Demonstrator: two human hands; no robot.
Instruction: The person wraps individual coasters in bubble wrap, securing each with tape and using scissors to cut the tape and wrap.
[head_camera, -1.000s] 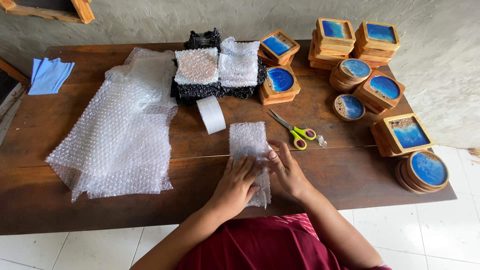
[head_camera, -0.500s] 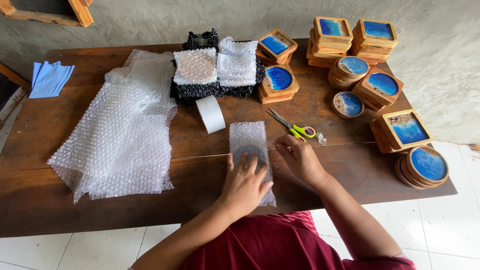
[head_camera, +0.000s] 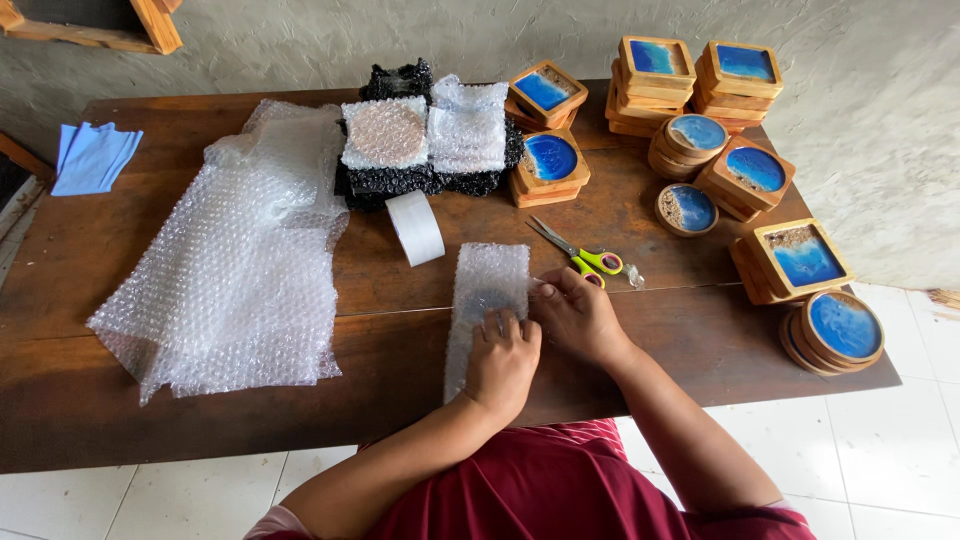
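Bubble-wrap strip (head_camera: 487, 290) | L hand (head_camera: 502, 358) flat, pressing | R hand (head_camera: 577, 315) pinching edge

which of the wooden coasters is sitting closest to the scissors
The single round coaster with the blue centre, lying alone on the table just right of the scissors. The other coasters sit in stacks farther away.

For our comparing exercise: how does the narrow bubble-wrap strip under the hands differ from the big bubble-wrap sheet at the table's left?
The narrow clear bubble-wrap strip is small and lies flat; the big clear bubble-wrap sheet is far wider and rumpled. The left hand and right hand press on the strip; nothing touches the sheet. Something dark shows through the strip. Both are clear bubble wrap on the brown wooden table.
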